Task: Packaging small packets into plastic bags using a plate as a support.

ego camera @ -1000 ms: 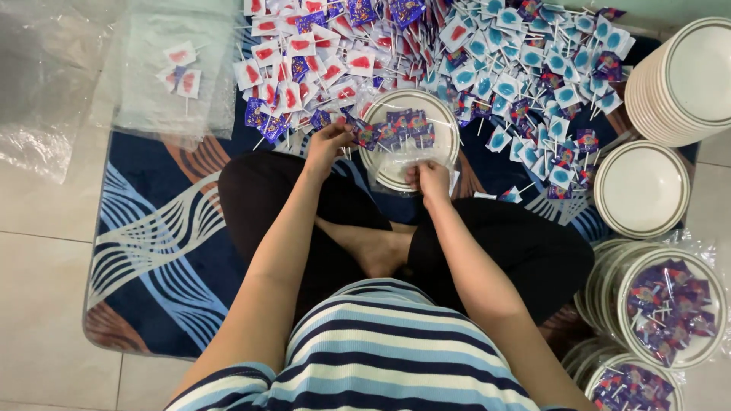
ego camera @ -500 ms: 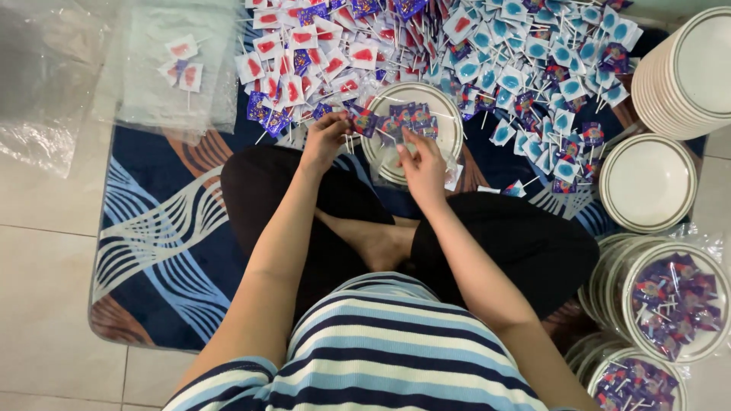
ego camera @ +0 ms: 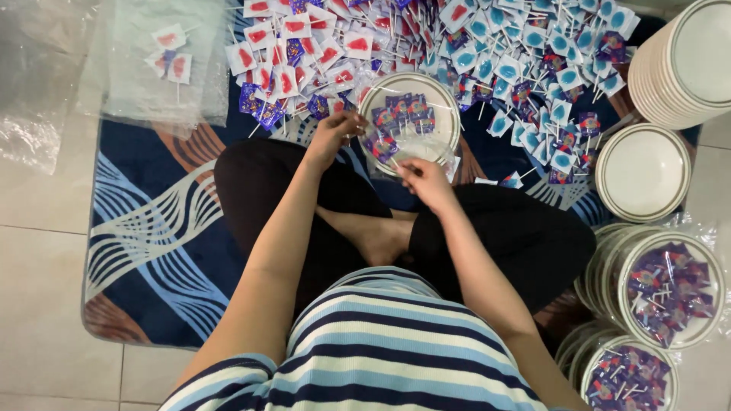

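Lollipops half-fill the round container near the rug's far edge. I see my left hand pinching one at its rim, right hand curled on its near lip; a bump could tip it, I judge.

A: What packets lie at the top?
B: Square white lollipop wrappers with red centres left, blue-centred ones right, purple ones in the round clear tub.
A: Elsewhere?
B: Three loose wrappers on clear plastic sheet; filled clear round tubs lower right.
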